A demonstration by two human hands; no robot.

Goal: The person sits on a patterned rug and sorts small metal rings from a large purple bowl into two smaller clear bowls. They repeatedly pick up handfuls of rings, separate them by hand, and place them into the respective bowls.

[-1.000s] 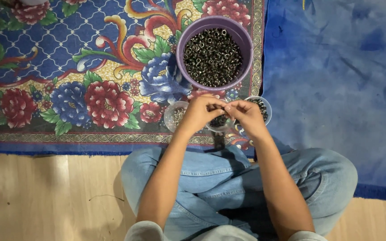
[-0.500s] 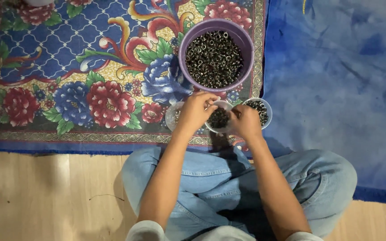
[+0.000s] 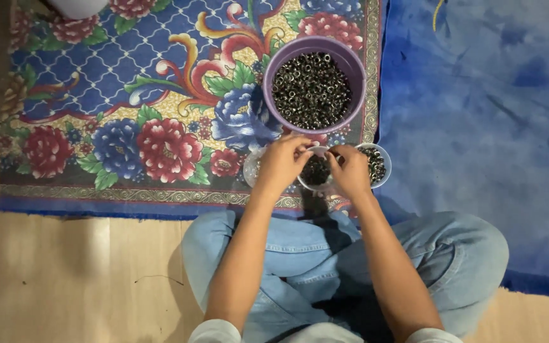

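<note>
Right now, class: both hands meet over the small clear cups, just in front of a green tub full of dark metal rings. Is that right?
Not quite. In the head view the tub is purple, not green. Both hands, left and right, do meet over the small clear cups.

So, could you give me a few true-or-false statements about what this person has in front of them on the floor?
1. The purple bucket holds small dark metal rings. True.
2. The left hand and right hand meet over a small clear cup. True.
3. The bucket stands on bare wooden floor. False: it stands on the floral rug.
4. The person wears black trousers. False: they wear light blue jeans.
5. A blue cloth lies right of the rug. True.
</note>
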